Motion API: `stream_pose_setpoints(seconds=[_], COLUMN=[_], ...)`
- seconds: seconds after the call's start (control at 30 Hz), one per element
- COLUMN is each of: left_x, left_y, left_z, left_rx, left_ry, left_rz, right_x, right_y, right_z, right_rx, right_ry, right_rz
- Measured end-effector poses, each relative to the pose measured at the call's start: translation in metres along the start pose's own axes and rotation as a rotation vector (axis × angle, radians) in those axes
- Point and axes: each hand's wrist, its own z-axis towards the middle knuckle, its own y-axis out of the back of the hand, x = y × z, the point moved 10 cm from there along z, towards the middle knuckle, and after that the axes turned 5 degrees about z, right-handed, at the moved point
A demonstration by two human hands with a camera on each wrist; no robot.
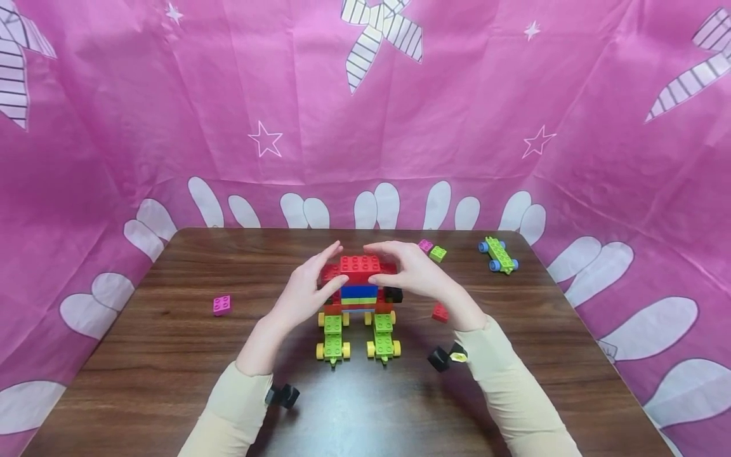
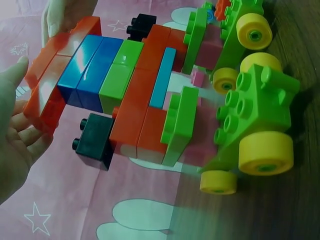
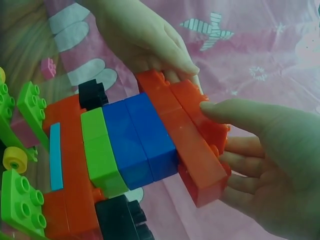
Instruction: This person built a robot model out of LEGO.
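Note:
Between my hands stands a toy brick figure built of large studded blocks. Its head end is a row of red bricks, above blue bricks and a lime layer. A black brick sticks out on each side. The figure stands on two lime wheeled bases with yellow wheels. My left hand holds the red bricks from the left, its fingers partly hidden behind them. From the right, my right hand grips the same row, thumb in front and fingers behind.
A pink brick lies to the left on the wooden table. At right are a red brick, a lime brick, another pink brick and a lime wheeled base with blue wheels. Pink cloth hangs around the table.

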Motion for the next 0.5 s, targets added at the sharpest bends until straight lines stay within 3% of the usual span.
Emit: stream_pose_setpoints(seconds=[0.23, 0.5], left_x=[0.005, 0.017], left_y=[0.009, 0.024], left_z=[-0.006, -0.014], left_rx=[-0.025, -0.078], left_ry=[-0.031, -0.054], left_rz=[0.0, 0.025], right_x=[0.014, 0.019], right_y=[-0.005, -0.013], right_z=[0.009, 0.021], right_rx=[-0.012, -0.015], right_ry=[0.077, 0.059], right_rz=[0.016, 0.002])
